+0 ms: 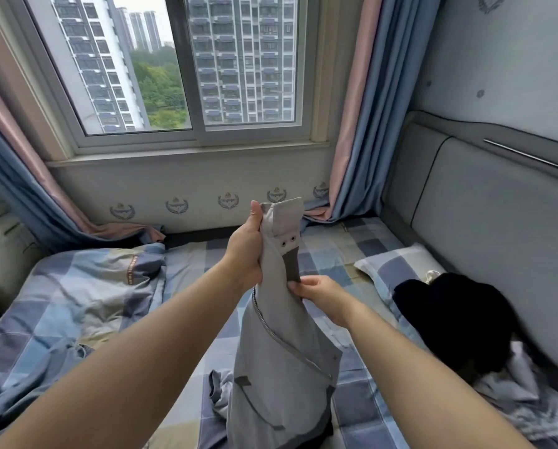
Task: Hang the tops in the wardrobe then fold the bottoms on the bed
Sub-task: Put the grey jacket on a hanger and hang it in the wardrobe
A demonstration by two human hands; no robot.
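1. Above the bed [329,251], in the head view, a light grey zip-up jacket [281,351] is held upright by both hands; its collar end with two metal eyelets points up toward the window [187,63], and its lower part sags down to the checked sheet, where the hem crumples.
2. The left hand [245,251] grips the jacket near the collar, fingers wrapped round the bunched cloth and thumb pointing up along its edge; the right hand [323,294] pinches the jacket lower down, just beneath a dark grey strip by the zip, fingertips closed on the fabric.
3. To the right a black garment [455,315] lies heaped on a checked pillow [387,264], against the padded grey headboard [485,222]; it lies well apart from the jacket.
4. To the left a rumpled checked duvet [77,293] covers that side of the bed; blue and pink curtains [355,131] hang at both sides of the window, their ends resting on the bed.
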